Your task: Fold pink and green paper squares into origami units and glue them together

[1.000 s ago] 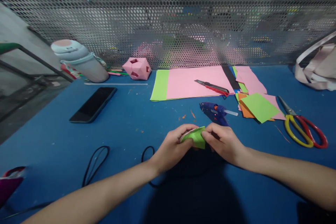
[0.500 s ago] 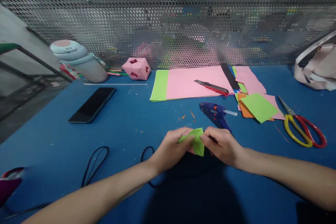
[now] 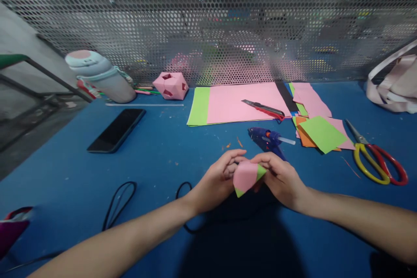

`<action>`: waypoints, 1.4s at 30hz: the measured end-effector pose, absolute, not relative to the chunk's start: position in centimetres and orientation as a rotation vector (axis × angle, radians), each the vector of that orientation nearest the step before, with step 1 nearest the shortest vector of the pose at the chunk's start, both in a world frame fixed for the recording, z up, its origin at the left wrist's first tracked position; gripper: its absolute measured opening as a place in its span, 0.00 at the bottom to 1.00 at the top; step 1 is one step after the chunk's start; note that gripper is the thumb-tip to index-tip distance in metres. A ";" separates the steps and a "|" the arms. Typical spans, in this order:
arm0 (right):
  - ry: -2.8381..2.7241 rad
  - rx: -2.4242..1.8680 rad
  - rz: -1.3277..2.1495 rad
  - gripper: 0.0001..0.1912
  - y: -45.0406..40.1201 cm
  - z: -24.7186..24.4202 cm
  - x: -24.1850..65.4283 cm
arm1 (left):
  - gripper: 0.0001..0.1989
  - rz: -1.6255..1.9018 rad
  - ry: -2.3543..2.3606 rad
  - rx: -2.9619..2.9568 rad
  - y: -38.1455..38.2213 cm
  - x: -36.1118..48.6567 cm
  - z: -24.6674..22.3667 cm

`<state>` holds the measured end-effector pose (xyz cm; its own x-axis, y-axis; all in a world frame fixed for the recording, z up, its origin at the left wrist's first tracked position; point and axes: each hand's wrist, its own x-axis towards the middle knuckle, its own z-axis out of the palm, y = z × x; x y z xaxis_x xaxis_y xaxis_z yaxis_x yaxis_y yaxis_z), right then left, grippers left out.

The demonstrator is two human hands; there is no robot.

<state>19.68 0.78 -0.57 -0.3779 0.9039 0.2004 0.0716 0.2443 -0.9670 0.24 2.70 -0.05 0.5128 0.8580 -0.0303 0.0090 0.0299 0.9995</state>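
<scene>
A small folded paper piece [image 3: 246,176], pink with green corners, is held between both hands above the blue table. My left hand [image 3: 219,179] curls round its left side, fingers bent behind it. On the other side my right hand [image 3: 280,179] grips the piece near its green right corner, with some fingertips hidden. Just behind my right hand lies a blue glue gun [image 3: 267,137] with a clear stick in its back. Orange scraps [image 3: 239,142] lie to the left of the glue gun.
Pink and green sheets [image 3: 241,102] carry a red cutter [image 3: 265,108]. Cut squares [image 3: 323,134] and scissors [image 3: 374,156] lie right. Left are a phone [image 3: 117,131], a bottle [image 3: 102,77], a pink paper ball [image 3: 171,85] and a black cord [image 3: 119,204]. Perforated metal [image 3: 202,30] stands behind.
The folded paper has turned over, from mostly green showing to mostly pink. My left fingers have shifted behind it, and my right hand has closed in round its right side.
</scene>
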 end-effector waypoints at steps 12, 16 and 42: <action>-1.601 -0.854 1.389 0.17 1.2 -1.4 19.0 | 0.14 0.972 0.865 0.725 4.1 0.0 0.8; -1.739 -0.880 1.307 0.22 1.2 -1.6 19.0 | 0.14 0.996 0.835 0.670 4.3 0.1 0.9; -1.940 -0.980 1.209 0.20 0.7 -2.1 19.6 | 0.16 1.409 1.138 0.692 10.7 -4.5 1.7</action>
